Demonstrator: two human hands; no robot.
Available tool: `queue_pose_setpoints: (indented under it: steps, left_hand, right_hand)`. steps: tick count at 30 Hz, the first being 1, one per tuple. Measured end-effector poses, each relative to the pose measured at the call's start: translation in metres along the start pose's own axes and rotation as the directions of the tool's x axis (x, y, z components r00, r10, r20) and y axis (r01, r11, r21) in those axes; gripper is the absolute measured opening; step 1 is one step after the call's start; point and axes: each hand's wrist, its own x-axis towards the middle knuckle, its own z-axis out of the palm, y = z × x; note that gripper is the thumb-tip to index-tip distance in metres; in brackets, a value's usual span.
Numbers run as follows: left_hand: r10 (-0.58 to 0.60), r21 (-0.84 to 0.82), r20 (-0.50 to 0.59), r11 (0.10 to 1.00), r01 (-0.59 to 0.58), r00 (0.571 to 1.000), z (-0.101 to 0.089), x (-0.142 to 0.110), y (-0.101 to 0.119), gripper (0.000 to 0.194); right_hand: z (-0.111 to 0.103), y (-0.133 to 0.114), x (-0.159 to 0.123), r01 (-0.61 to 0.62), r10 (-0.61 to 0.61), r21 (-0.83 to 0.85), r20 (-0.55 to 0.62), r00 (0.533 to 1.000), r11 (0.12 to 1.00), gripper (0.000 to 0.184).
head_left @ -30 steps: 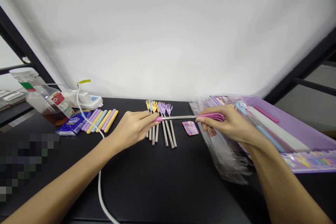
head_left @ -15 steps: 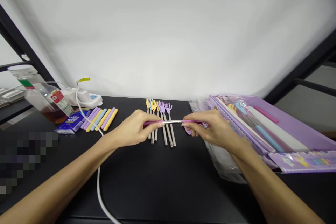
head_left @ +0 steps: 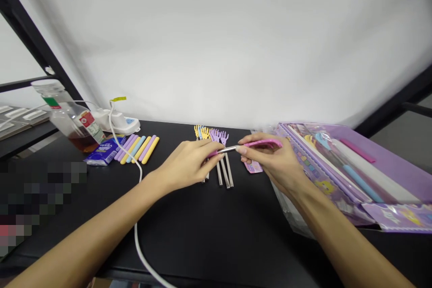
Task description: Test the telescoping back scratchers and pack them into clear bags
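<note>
Both my hands grip a pink back scratcher (head_left: 230, 149) with a bare metal rod, held level above the desk. My left hand (head_left: 189, 162) is closed round its pink left end, which is mostly hidden by my fingers. My right hand (head_left: 270, 157) pinches the other side, where a curved pink part shows above the thumb. Below and behind lie several metal rods (head_left: 225, 171) topped with small hand-shaped heads (head_left: 218, 136) in yellow, blue and purple. A pink card (head_left: 253, 167) lies under my right hand.
To the left are several pastel handles (head_left: 137, 148), a blue tissue pack (head_left: 104, 150), a tilted bottle (head_left: 79, 121) and a power strip (head_left: 131, 124). A white cable (head_left: 137, 229) crosses the desk. At right stands a purple box (head_left: 391, 162) of packed scratchers beside clear plastic wrap (head_left: 293, 216).
My view has swung slightly, shifting the desk items to the right. The scratcher now tilts up at its right end, and less metal rod shows between my hands.
</note>
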Motion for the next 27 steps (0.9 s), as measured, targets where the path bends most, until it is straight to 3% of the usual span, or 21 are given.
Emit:
queue_pose_setpoints:
  steps: [3,7,10,13,15,21,27]
  left_hand:
    - [-0.002,0.083,-0.01,0.997,0.003,1.0,0.009,0.002,0.009,0.03]
    - [-0.012,0.072,0.034,0.997,0.009,0.999,0.011,0.002,0.006,0.029]
    - [-0.002,0.098,0.035,0.995,-0.002,0.999,-0.003,0.0,-0.011,0.029]
    - [-0.018,0.191,0.007,0.981,0.016,1.0,-0.02,-0.004,-0.029,0.028]
    - [-0.013,0.264,0.005,0.964,0.011,1.0,-0.023,-0.004,-0.032,0.028]
    - [0.078,0.374,0.014,0.924,-0.077,0.997,-0.007,0.001,-0.022,0.037]
    - [0.02,0.427,-0.117,0.904,0.031,0.993,-0.026,-0.003,-0.049,0.023]
  right_hand:
    - [0.012,0.006,-0.001,-0.039,0.039,0.085,0.001,0.999,0.996,0.023]
    - [0.025,0.008,-0.003,-0.033,0.033,0.109,0.003,0.999,0.993,0.022]
    - [0.016,0.006,0.003,0.015,0.005,0.144,-0.139,0.99,0.989,0.021]
    - [-0.001,0.003,0.01,0.089,-0.005,0.242,-0.327,0.945,0.966,0.025]
    - [-0.006,0.003,0.012,0.086,0.015,0.286,-0.333,0.943,0.954,0.027]
    - [0.004,0.006,0.005,0.033,0.035,0.271,-0.243,0.969,0.962,0.026]
    - [-0.02,-0.007,0.013,0.237,-0.044,0.305,-0.525,0.85,0.922,0.02]
